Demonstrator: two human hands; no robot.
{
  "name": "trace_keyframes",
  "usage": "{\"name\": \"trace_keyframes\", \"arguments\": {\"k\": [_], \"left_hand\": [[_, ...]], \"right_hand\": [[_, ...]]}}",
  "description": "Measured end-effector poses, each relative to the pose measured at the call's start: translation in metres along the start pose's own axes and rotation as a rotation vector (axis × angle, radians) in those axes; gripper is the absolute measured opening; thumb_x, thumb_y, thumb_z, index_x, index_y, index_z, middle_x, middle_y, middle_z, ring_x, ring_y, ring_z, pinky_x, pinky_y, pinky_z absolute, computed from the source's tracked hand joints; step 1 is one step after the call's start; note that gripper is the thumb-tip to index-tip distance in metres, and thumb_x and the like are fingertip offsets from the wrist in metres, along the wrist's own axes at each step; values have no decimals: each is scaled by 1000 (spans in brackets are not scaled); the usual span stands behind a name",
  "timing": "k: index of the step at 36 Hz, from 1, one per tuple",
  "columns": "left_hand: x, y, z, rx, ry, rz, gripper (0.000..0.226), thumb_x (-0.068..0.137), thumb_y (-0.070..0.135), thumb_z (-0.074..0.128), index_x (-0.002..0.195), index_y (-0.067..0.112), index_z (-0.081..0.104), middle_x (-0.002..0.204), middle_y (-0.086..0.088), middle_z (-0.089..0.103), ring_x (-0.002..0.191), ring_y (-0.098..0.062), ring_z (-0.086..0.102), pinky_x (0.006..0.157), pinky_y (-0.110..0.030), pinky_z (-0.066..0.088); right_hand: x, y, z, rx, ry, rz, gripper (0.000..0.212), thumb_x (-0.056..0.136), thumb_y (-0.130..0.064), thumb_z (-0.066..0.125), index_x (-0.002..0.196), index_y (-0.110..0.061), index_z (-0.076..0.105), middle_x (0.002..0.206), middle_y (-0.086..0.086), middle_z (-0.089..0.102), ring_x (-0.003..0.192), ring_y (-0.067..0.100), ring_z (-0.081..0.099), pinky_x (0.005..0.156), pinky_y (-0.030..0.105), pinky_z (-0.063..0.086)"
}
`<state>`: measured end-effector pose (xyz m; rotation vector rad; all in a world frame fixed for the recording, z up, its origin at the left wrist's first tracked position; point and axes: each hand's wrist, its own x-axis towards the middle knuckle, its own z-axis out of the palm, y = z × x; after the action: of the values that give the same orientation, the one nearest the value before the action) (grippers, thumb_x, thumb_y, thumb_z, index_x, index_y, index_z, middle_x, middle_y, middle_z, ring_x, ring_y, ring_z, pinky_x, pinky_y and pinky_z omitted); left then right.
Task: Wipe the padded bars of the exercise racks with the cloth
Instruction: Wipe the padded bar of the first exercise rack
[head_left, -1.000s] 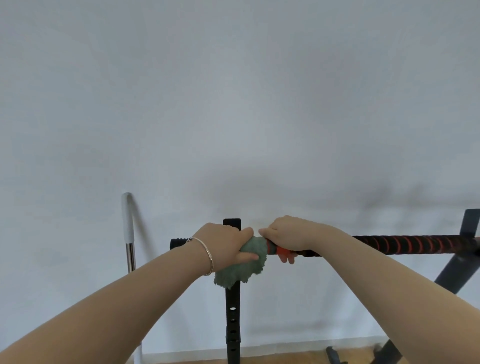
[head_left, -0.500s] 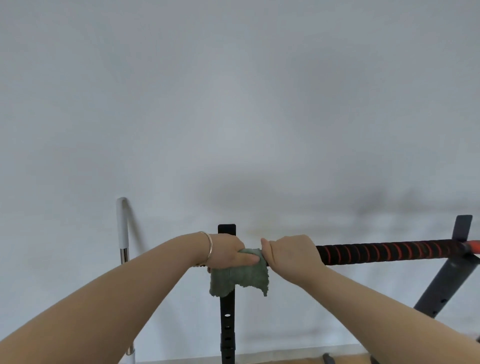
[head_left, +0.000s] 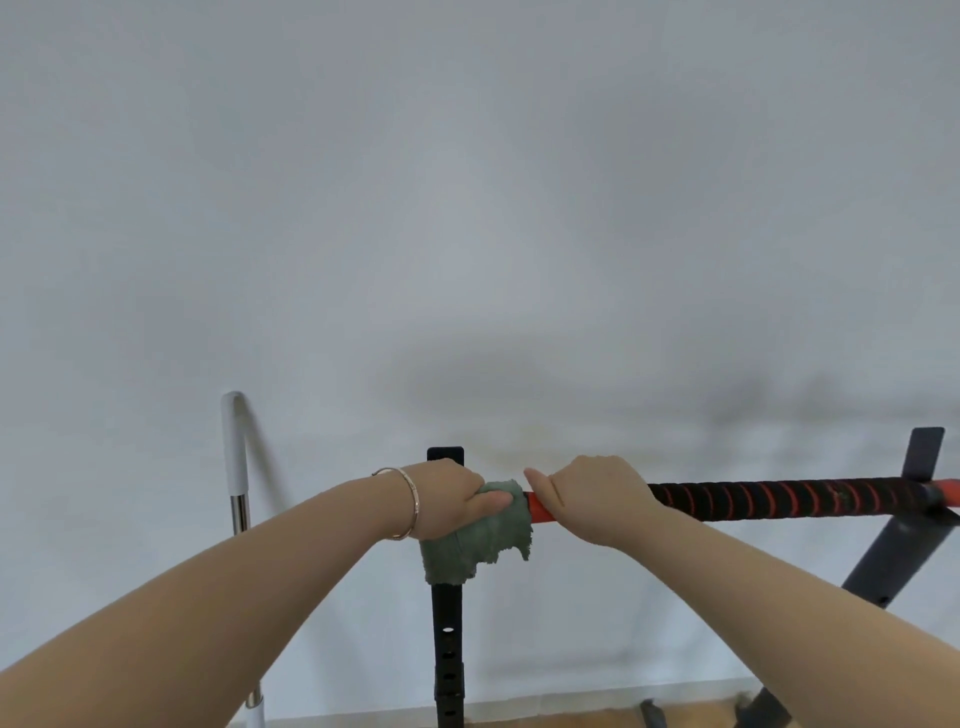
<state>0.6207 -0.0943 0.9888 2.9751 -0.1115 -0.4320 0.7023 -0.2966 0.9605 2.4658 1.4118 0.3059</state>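
Green cloth (head_left: 483, 535): wrapped over the left end of the padded bar (head_left: 779, 501), against the black upright (head_left: 448, 623), lower edge hanging loose. Left hand (head_left: 447, 499): fingers curled round cloth and bar together, thumb pressed on the cloth. Right hand (head_left: 592, 499): just beside the cloth, fingers clamped over the bar. Likely faults: slippage of the cloth off the bar end under a slack grip; snagging of the hanging edge on the upright; unwiped padding beneath the right hand.

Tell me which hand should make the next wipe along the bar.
Left. The left hand already grips the cloth against the bar. The right hand only grips the bar itself and holds no cloth.
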Motion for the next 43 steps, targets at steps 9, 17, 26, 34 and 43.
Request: {"name": "trace_keyframes", "arguments": {"k": [9, 17, 26, 34, 43], "left_hand": [[8, 2, 14, 16, 56, -48, 57, 103, 54, 17, 76, 17, 50, 75, -6, 60, 70, -24, 60, 74, -34, 50], [5, 23, 22, 454, 304, 44, 46, 105, 47, 17, 107, 13, 48, 104, -5, 60, 89, -24, 59, 70, -30, 35], [25, 45, 24, 137, 325, 49, 55, 99, 60, 31, 117, 12, 51, 112, -5, 60, 103, -24, 59, 85, -34, 45], [-15, -13, 31, -8, 753, 242, 46, 89, 58, 36, 107, 22, 58, 99, 7, 56, 91, -16, 52, 81, -31, 45], [-29, -58, 46, 93, 325, -167, 47, 99, 61, 27, 87, 24, 54, 89, 7, 56, 80, -15, 55, 70, -30, 42]], "right_hand": [[-10, -5, 18, 3, 191, 100, 60, 44, -14, 90, 96, -18, 59, 53, -5, 18, 40, 22, 17, 50, 15, 0], [-10, 1, 32, 129, 135, 184, 52, 34, -7, 90, 74, -11, 56, 52, -5, 20, 38, 17, 16, 46, 15, -3], [-13, 8, -4, 1080, 317, 612, 52, 106, -40, 35, 80, -13, 70, 73, -1, 73, 70, 12, 68, 74, 25, 52], [-25, -3, 0, 731, 399, 280, 34, 98, -48, 39, 107, -27, 63, 105, -14, 61, 96, 4, 55, 83, 27, 45], [1, -34, 31, 302, 377, -46, 42, 99, -50, 40, 122, -23, 62, 102, -6, 65, 77, 18, 62, 62, 32, 52]]}}
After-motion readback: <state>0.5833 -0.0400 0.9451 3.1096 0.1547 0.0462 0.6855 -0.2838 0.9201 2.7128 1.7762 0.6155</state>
